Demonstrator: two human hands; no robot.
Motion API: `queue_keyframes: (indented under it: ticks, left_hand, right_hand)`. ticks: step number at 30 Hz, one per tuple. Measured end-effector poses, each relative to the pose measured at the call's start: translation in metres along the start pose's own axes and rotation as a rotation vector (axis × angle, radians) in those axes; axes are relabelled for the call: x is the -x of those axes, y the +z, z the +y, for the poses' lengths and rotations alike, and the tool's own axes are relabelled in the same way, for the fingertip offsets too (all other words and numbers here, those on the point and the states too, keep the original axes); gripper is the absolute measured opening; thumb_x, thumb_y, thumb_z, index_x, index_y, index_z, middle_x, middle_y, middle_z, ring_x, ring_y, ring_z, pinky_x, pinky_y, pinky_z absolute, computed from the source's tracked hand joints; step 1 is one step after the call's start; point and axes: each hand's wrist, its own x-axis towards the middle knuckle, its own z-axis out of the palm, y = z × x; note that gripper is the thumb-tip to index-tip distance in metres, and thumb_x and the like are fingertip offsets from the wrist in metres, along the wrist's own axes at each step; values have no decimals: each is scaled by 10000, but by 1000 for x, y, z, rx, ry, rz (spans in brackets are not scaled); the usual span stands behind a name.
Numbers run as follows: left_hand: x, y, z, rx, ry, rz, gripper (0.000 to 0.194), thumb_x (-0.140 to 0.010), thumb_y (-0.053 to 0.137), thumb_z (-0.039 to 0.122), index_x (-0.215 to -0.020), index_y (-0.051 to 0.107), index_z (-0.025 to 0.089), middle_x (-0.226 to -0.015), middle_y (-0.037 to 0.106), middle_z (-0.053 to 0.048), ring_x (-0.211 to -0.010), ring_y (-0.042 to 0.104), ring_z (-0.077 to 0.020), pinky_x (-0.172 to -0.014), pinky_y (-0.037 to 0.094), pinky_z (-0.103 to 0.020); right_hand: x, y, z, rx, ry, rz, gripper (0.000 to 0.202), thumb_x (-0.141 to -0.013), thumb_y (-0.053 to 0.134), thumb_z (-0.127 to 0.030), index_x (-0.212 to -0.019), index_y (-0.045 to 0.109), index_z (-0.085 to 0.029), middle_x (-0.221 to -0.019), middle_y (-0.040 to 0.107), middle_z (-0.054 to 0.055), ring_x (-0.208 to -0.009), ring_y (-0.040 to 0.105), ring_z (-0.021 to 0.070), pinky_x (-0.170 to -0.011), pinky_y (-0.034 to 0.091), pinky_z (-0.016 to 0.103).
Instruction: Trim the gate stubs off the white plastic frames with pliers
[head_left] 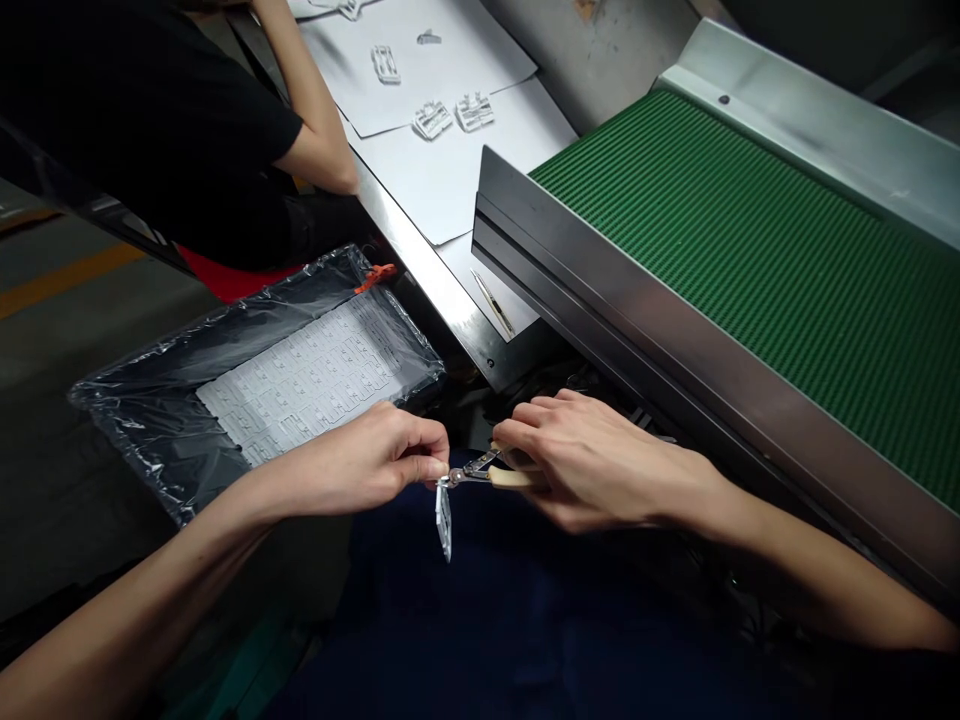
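Pinched in the fingers of my left hand [386,460] is a small white plastic part [444,525], which hangs edge-on below the fingertips. My right hand [592,460] is wrapped round the cream handles of a pair of nippers [510,478]. The metal jaws meet the top of the white part, right beside my left fingertips. Whether the jaws are closed on the plastic I cannot tell. Both hands are held above my dark blue clothing.
A crate lined with clear plastic [150,420] holds flat white parts [300,380] at left. Ahead, a metal-edged table [420,255] bears white sheets, several white parts [433,119] and a pen-like tool [493,302]. A green conveyor belt [750,260] runs at right. Another person's arm [319,120] rests at upper left.
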Motion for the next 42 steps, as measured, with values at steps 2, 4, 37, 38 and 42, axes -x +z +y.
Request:
queue_keyframes:
  ticks: [2,4,37,38,42]
  left_hand:
    - [-1,0,0,-14,6,-5,199,-862,462,292,-749,600,202,-592,500,40,-523,392,-110,-477,285,-228]
    - [-3,1,-1,-18,11,-15,187,-858,468,283,-758,604,202,-609,525,37,-536,414,-112,-489,295,-227]
    - [-28,77,-20,1249,-42,227,558,-893,266,567,-897,617,133,-826,608,-82,-569,510,-130,-569,483,-280]
    - [-28,78,-20,1241,-44,222,563,-896,260,564,-882,620,131,-811,612,-82,-569,511,-130,-573,478,-277]
    - [-27,77,-22,1200,-49,193,594,-903,229,559,-863,631,123,-718,604,-74,-567,507,-135,-589,460,-276]
  right_hand:
    - [0,-4,-2,34,-6,10,169,-684,588,-290,-796,511,-189,-734,540,39,-610,494,160,-607,316,312]
    - [-1,-8,-4,59,-4,16,188,-657,630,-289,-773,517,-194,-719,542,39,-587,494,158,-573,297,303]
    - [7,55,18,-120,264,253,214,-741,501,-207,-954,509,-189,-819,513,30,-719,463,144,-666,343,270]
    - [7,54,18,-113,258,246,207,-738,496,-207,-944,506,-190,-812,510,29,-710,460,143,-657,339,269]
    - [6,53,20,-116,225,240,185,-746,485,-231,-926,502,-194,-788,508,20,-685,457,137,-643,331,261]
